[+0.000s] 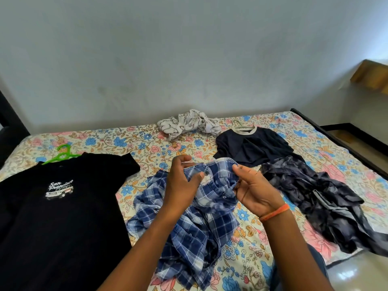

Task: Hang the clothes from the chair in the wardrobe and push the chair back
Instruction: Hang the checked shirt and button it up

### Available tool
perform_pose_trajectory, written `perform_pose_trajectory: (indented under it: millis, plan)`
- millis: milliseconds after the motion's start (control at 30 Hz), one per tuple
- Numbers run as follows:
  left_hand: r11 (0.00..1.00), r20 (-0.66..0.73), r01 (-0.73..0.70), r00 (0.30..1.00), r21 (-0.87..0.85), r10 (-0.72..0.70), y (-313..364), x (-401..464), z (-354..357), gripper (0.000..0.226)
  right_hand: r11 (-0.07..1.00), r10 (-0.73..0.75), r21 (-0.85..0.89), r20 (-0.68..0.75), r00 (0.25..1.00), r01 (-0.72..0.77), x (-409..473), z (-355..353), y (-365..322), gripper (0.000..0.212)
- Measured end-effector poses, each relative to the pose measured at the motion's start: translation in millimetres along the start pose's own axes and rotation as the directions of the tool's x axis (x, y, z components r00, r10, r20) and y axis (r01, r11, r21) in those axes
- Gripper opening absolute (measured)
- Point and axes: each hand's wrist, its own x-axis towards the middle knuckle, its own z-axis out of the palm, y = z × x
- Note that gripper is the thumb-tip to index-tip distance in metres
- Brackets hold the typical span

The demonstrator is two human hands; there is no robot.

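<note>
Left hand (182, 181) pinches the collar band of a blue plaid shirt (189, 223), thumb pressed just beside a dark button, fingers curled over the upper edge of the collar. Right hand (255, 191) grips the opposite end of the same collar, fingers curled round the cloth, palm turned up; an orange band (275, 212) sits on that wrist. Collar lifted a little between the two hands; the rest of the shirt lies crumpled on the bed (147, 143), front and centre, spreading toward the near edge. Bed covered by a floral sheet, pink and blue flowers on cream. Left of the shirt: a black T-shirt (63, 206) laid flat, white "San Francisco" print on the chest, a green hanger (62, 155) poking out at its neck. Right of the shirt, touching its edge: a dark grey mottled garment (315, 198), rumpled, trailing toward the bed's right corner. Beyond that, a navy T-shirt (252, 145) with a pale neckband, a pale hanger hook (239, 123) showing above the neck. Farther back, near the wall (189, 59), a bunched white patterned cloth (189, 123). Wooden shelf (371, 76) on the wall, far right. Glossy floor (357, 274) at lower right.
</note>
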Motion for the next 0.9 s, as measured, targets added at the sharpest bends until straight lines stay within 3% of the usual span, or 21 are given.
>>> perform_pose_trajectory:
  millis: [67, 133, 267, 400, 500, 667, 800, 900]
  plan:
    - [0.986, -0.003, -0.144, 0.989, 0.085, 0.145, -0.1, -1.2, -1.1, 0.048, 0.999, 0.017, 0.049, 0.02, 1.0, -0.018, -1.0, -4.5, 0.8, 0.036]
    - [0.954, 0.087, -0.233, 0.972, 0.187, 0.22, 1.3, 0.3, -1.6, 0.046, 1.0, 0.01, 0.024, 0.018, 1.0, -0.01, -3.2, -8.5, 0.0, 0.038]
    - [0.858, 0.29, -0.31, 0.936, 0.409, 0.2, 2.1, 7.3, -0.5, 0.044, 0.997, -0.059, -0.059, -0.004, 0.998, 0.059, -7.5, -8.8, -1.6, 0.026]
    - [0.71, 0.361, -0.449, 0.888, 0.543, 0.285, 9.8, 9.6, 3.6, 0.033, 0.985, -0.144, -0.108, -0.089, 0.986, 0.134, -5.9, -9.0, -1.3, 0.028]
    - [0.632, 0.418, -0.502, 0.86, 0.591, 0.292, 12.2, 7.8, 9.1, 0.018, 0.972, -0.189, -0.174, -0.164, 0.968, 0.16, -4.9, -8.0, 0.0, 0.016]
    - [0.64, 0.473, -0.493, 0.853, 0.589, 0.222, 12.3, 8.2, 10.7, 0.001, 0.978, -0.17, -0.147, -0.167, 0.971, 0.146, -10.9, -3.0, 1.0, 0.012]
    - [0.813, 0.481, -0.388, 0.863, 0.434, 0.156, 14.7, 6.6, 10.6, 0.006, 0.952, -0.256, -0.229, -0.231, 0.939, 0.203, -11.4, 0.5, 8.5, 0.01]
    - [0.841, 0.478, -0.298, 0.877, 0.452, 0.054, 16.1, 9.6, 9.6, 0.008, 0.878, -0.393, -0.393, -0.269, 0.879, 0.272, -8.8, -0.3, 16.1, 0.01]
